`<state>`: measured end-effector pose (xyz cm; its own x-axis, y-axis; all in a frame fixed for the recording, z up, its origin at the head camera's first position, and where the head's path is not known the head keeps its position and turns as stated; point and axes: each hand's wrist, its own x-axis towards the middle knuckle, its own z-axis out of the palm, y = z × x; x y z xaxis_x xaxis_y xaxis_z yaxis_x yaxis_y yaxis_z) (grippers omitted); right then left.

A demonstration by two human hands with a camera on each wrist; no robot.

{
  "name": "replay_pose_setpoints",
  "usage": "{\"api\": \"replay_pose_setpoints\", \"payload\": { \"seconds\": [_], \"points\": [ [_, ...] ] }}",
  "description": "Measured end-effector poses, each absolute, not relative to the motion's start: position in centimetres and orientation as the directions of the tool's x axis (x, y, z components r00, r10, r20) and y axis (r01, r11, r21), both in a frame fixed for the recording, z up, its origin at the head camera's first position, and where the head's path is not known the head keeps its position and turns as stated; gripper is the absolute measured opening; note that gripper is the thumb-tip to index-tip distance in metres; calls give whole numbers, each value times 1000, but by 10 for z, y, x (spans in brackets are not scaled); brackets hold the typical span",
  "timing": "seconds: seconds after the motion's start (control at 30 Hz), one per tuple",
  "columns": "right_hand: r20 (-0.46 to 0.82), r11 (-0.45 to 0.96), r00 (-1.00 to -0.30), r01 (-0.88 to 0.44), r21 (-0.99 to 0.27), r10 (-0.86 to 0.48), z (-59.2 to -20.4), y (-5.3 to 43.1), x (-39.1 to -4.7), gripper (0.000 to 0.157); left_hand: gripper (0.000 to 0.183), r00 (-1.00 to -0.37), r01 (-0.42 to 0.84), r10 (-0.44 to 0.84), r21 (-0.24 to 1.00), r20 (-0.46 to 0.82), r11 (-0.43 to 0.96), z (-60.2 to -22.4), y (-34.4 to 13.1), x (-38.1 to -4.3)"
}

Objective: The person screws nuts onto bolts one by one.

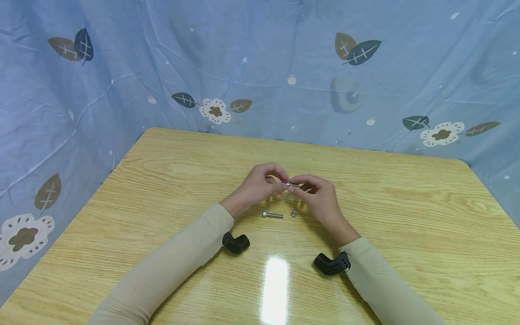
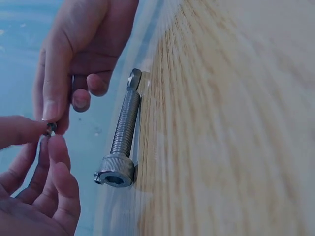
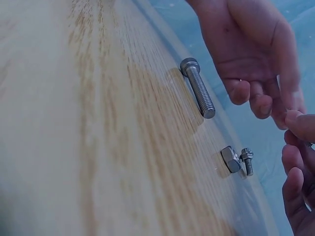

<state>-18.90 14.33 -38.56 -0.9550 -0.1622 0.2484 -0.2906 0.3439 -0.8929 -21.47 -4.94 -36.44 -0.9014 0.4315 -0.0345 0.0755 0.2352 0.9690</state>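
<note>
My left hand (image 1: 260, 184) and right hand (image 1: 322, 198) meet fingertip to fingertip above the table. Between them, both pinch a small silver bolt (image 1: 289, 184); its thin shank points toward the right palm, and fingers cover much of it. In the left wrist view only a tiny metal piece shows at the fingertips. Below the hands lies a large socket-head bolt (image 1: 273, 215), its head to the left. A hex nut (image 1: 294, 214) lies just right of its threaded end. Beyond the nut, the right wrist view shows another small bolt (image 3: 247, 161).
The wooden table (image 1: 195, 158) has a glossy top with a bright reflection near the front. Blue patterned cloth (image 1: 260, 67) hangs behind it and at the left. Black wrist mounts (image 1: 331, 264) hang under both sleeves.
</note>
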Motion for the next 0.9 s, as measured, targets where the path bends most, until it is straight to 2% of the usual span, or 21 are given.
{"api": "replay_pose_setpoints", "payload": {
  "seconds": [0.23,0.67,0.9],
  "points": [
    [248,348,-957,-285,-893,-149,-385,142,-188,22,10,-907,46,414,962,-73,270,-365,-49,-216],
    [244,345,-957,-285,-894,-158,-385,143,-188,21,11,-906,70,420,965,-44,253,-364,-50,-215],
    [245,346,-957,-285,-894,-156,-385,143,-188,21,9,-914,20,396,965,-89,263,-363,-49,-215]
  ]
}}
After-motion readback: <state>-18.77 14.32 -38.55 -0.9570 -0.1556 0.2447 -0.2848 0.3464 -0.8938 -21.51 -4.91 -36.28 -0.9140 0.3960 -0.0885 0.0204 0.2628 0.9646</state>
